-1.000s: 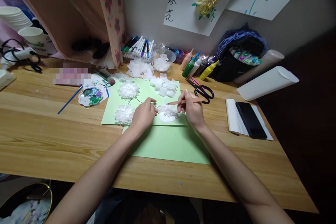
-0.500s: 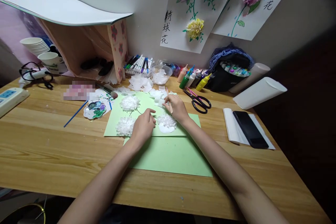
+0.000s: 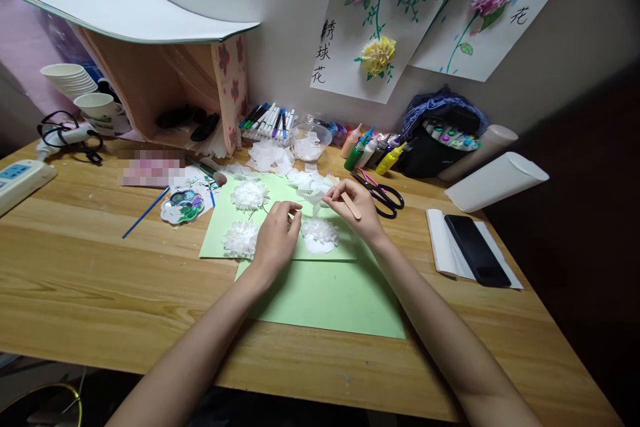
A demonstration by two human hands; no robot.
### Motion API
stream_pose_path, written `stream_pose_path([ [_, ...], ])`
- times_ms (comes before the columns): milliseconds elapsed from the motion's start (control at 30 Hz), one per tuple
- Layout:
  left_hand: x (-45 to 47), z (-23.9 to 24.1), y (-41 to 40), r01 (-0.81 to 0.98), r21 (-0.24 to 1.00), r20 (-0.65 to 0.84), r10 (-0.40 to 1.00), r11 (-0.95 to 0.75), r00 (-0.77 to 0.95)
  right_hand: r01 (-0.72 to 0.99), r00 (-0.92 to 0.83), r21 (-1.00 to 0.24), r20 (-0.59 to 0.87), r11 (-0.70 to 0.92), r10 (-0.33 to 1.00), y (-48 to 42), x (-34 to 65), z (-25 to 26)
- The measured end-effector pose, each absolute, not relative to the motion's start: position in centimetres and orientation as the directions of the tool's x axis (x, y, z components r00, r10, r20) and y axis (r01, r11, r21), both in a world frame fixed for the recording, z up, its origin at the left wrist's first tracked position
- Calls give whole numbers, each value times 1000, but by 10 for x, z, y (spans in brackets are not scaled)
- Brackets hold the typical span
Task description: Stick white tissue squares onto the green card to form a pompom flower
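Observation:
My right hand (image 3: 357, 210) is closed, with a wooden craft stick (image 3: 351, 205) lying across its fingers. Its fingertips pinch a thin piece of white tissue paper (image 3: 319, 200) above the green paper (image 3: 280, 185). Below it is a white ruffled paper flower (image 3: 320, 230) with a smooth white patch at its lower edge. My left hand (image 3: 277, 233) rests over the green sheet with bent fingers apart, seemingly holding nothing. It partly covers another white flower (image 3: 241, 239); a third white flower (image 3: 249, 194) sits above that one. A loose pile of tissue pieces (image 3: 305, 180) lies at the sheet's top.
Black-handled scissors (image 3: 385, 200) lie right of the sheet. Paint bottles (image 3: 387, 159), a clear bowl (image 3: 311, 141) of tissue pieces and markers (image 3: 269, 121) line the back. A paint palette (image 3: 182, 207) and brush (image 3: 145, 212) are left; a phone (image 3: 477, 250) lies right.
My right hand has drawn back right from the tissue pile, a tissue piece now at its fingertips and the craft stick tilted differently. My left hand has barely moved.

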State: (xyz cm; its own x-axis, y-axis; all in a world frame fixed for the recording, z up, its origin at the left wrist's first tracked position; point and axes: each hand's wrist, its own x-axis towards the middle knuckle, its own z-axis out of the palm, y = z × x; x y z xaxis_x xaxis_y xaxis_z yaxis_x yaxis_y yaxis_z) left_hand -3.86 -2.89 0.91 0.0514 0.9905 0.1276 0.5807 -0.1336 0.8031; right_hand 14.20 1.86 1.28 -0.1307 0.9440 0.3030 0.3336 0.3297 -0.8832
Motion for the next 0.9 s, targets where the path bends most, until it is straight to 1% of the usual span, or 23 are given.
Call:
stream_pose_path([
  [233,-37,6,-28,544,818,173,982,-186,75,282,-138,-905,290,319,947,15,140,15],
  [367,-38,0,-24,508,846,174,985,-159,18,227,-161,-927,267,299,950,16,133,15],
  [533,-42,-3,-20,392,912,162,984,-123,-67,160,-241,-937,267,310,933,17,126,16],
  [633,-43,-2,-18,349,928,177,979,-131,-104,156,-220,-941,263,300,939,17,125,15],
  [767,-44,1,-18,333,935,177,974,-123,-139,222,-100,-935,259,276,961,23,133,11],
  [833,-45,2,-18,338,935,168,975,-110,-147,322,-22,-909,273,265,962,27,140,7],
  [900,-46,4,-17,339,935,158,977,-101,-144,463,48,-851,305,249,951,31,149,3],
])
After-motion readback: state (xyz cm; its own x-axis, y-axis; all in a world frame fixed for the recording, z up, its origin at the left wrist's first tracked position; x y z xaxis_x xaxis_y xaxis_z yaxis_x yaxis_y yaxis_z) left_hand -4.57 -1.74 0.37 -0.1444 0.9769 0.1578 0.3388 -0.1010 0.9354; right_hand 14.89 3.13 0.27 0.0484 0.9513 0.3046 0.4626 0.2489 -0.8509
